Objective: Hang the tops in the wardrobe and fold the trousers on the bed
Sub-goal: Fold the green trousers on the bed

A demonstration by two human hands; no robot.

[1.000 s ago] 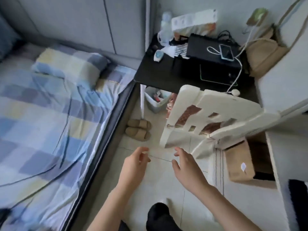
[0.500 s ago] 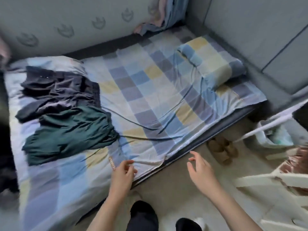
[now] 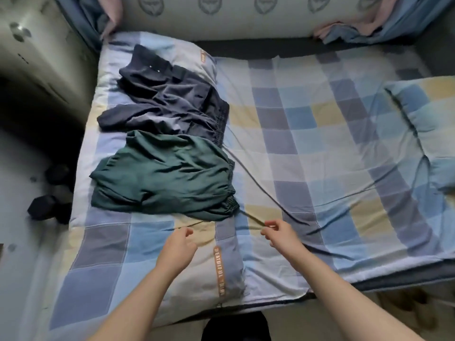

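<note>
A: Reaching over the near edge of the bed (image 3: pixel 344 168), both hands are empty. The left hand (image 3: pixel 177 249) has its fingers loosely curled with nothing between them; the right hand (image 3: pixel 279 233) is half open, thumb and fingertips apart, holding nothing.

B: And the clothes?

A: The green trousers (image 3: pixel 162 175) lie crumpled on the checked quilt (image 3: pixel 110 244), just beyond the hands and a little left. Their elastic waistband sits at the right end, closest to the right hand; the legs run off leftward, so the long axis lies across the person's view. The dark navy garment (image 3: pixel 167 104) lies farther back, touching the green pair's far edge.

B: Which hand is nearer?

A: Both are near the lower hem. I judge the right is best placed for the waistband and the left for the legs.
</note>
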